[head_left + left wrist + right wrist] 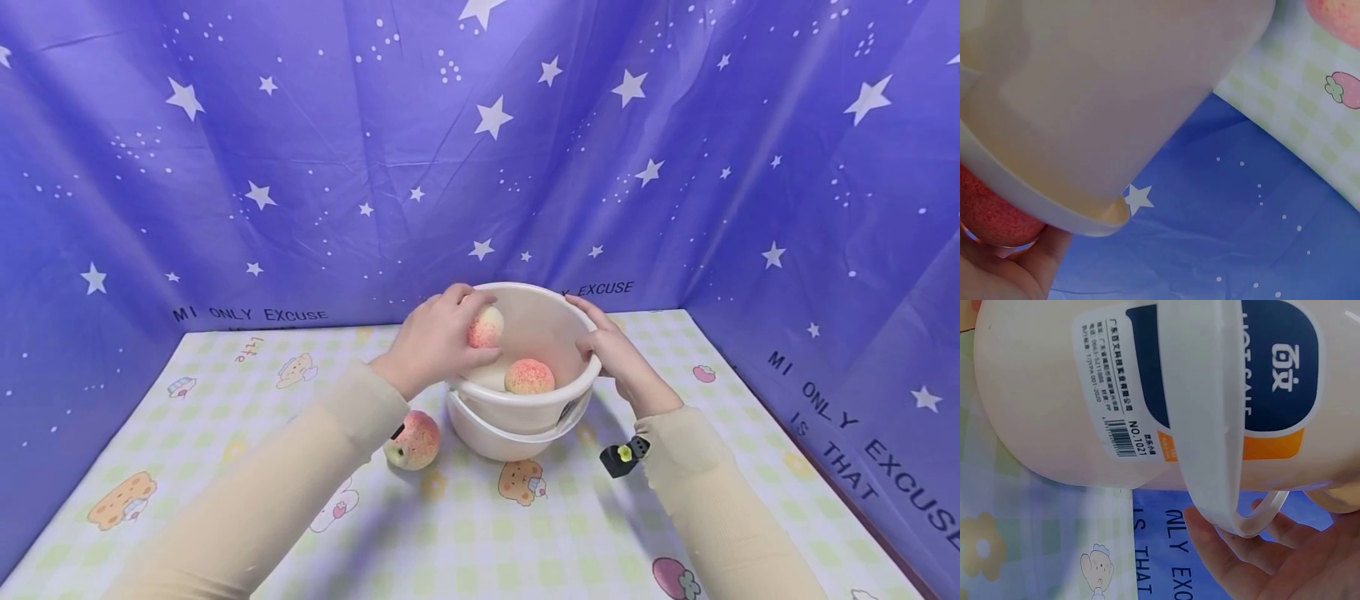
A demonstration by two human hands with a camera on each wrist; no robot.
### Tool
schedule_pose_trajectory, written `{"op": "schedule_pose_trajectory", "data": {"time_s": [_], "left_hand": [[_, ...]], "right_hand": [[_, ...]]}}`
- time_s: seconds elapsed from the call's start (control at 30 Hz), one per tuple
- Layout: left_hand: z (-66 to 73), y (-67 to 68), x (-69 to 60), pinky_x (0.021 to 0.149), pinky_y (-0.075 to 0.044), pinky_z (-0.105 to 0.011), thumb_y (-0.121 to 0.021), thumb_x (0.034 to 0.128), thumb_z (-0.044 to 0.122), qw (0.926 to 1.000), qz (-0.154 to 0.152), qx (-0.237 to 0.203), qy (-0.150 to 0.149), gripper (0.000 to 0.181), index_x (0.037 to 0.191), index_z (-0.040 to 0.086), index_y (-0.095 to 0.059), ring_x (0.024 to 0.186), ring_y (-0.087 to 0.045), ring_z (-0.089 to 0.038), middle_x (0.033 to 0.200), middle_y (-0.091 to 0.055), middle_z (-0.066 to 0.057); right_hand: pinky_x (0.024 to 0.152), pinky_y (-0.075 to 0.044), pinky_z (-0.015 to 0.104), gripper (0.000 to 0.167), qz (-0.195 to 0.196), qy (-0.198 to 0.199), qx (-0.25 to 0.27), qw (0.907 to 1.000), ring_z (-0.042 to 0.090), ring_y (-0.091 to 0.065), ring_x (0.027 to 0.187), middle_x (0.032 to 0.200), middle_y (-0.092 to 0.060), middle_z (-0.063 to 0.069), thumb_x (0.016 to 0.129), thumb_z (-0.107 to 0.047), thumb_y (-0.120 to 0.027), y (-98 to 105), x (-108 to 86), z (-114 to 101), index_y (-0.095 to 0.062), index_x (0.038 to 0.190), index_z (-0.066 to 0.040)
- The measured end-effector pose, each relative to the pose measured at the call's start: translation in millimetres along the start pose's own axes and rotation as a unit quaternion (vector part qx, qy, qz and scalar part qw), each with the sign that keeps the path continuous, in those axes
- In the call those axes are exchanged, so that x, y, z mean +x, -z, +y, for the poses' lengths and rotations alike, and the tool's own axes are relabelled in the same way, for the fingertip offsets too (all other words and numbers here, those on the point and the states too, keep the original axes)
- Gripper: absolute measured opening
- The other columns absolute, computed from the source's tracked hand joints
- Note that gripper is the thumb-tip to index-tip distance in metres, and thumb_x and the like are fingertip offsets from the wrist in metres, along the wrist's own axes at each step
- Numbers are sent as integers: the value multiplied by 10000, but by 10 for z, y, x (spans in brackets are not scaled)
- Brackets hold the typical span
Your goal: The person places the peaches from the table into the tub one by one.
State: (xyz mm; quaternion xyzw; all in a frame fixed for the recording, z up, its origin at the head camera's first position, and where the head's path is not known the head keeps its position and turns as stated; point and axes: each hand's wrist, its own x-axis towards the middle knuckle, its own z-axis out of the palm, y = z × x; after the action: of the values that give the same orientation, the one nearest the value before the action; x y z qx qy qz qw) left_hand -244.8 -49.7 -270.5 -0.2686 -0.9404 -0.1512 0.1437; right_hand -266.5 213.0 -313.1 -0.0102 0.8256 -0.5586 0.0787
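Observation:
A white bucket [540,321] stands on the table, its handle [1200,394] hanging down the outside. My left hand [442,337] grips a pink and cream peach [486,327] at the bucket's left rim. In the left wrist view this peach [994,212] shows red beside the rim, partly cut off by the frame. Inside the bucket lies another peach [530,377]. With thumb over the rim and fingers outside, my right hand [617,354] holds the bucket's right side. A third peach [417,440] rests on the tablecloth left of the bucket, partly covered by the left sleeve.
A checked tablecloth [247,500] with cartoon prints covers the table. Blue curtains [420,125] with white stars enclose the back and both sides. A black wrist camera [618,458] hangs by the right cuff. The bucket carries a printed label [1113,381].

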Motion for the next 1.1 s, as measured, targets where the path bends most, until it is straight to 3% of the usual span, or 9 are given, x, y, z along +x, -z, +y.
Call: {"op": "schedule_pose_trajectory", "data": {"time_s": [0.57,1.1], "left_hand": [[92,-71,56,970,-505,-446,-758,830,448,9996,-208,-182,46,648,1383,194,-535,1159,-599,-285,1343,-554,-110],[115,-101,186,962,-511,-422,-753,819,495,9989,-396,-165,169,688,1396,196,-527,1154,-595,-261,1314,-569,-94]], "right_hand": [[643,-486,292,982,16,-4,-22,10000,246,-575,899,1561,-288,182,686,27,-417,-4,0,2,-208,1582,-315],[648,-484,296,977,-8,0,-57,10000,326,-551,1004,1573,-267,193,689,28,-411,8,2,-4,-199,1584,-302]]}}
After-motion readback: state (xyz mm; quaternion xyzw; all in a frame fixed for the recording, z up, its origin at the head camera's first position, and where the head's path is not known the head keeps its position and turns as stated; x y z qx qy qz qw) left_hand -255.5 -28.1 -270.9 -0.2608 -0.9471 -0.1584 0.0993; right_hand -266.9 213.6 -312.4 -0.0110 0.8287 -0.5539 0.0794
